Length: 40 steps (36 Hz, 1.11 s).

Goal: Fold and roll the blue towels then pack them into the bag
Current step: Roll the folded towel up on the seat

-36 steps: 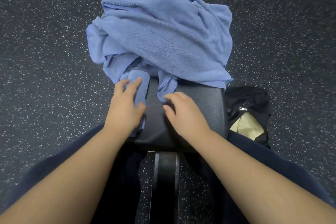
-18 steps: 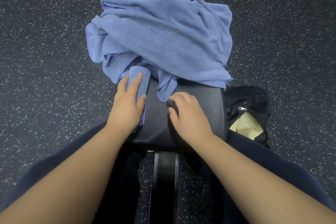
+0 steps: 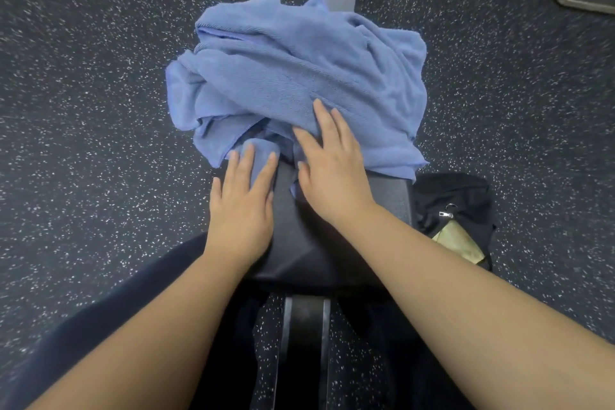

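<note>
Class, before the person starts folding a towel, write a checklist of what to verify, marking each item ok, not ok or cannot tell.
1. Both hands free: ok; left hand and right hand lie flat on cloth.
2. Towels laid flat: not ok, heaped.
3. One towel separated: not ok.
4. Bench has bare folding room: ok, near end.
5. Bag open: ok, unzipped.
6. Towel count: cannot tell.

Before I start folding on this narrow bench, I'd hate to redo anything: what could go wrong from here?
1. The blue towel pile overhangs both sides of the bench pad, so tugging a piece could drag it onto the floor.
2. The left hand and right hand press different folds, perhaps of separate tangled towels.
3. The black bag sits low beside the bench, an awkward reach.
</note>
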Each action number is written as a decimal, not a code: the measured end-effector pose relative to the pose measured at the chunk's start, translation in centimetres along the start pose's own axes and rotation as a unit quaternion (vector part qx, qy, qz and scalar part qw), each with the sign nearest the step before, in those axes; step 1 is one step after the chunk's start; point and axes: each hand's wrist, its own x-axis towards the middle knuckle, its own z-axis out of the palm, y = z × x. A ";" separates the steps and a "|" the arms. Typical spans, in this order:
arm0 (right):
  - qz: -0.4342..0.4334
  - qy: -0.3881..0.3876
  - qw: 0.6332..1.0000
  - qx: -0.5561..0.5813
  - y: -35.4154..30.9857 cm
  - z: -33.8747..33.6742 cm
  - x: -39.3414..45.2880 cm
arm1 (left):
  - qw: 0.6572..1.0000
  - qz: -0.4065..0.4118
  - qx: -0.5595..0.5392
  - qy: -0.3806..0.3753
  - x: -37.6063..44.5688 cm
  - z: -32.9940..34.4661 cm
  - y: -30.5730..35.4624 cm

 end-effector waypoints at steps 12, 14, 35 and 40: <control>0.010 0.073 0.992 0.103 -1.1 -1.3 -1.6 | 0.999 -0.011 -0.029 -0.018 -0.1 -0.7 0.3; 0.008 0.078 0.991 0.111 -1.3 -1.3 -1.8 | 0.999 -0.009 -0.030 -0.016 -0.2 -0.8 0.3; 0.035 0.057 0.988 0.137 -1.7 -3.3 -2.6 | 0.994 -0.040 -0.102 0.006 -0.6 -1.7 -0.1; 0.046 0.056 0.985 0.156 -1.8 -4.0 -2.6 | 0.987 -0.077 -0.142 0.015 -0.4 -1.9 -0.6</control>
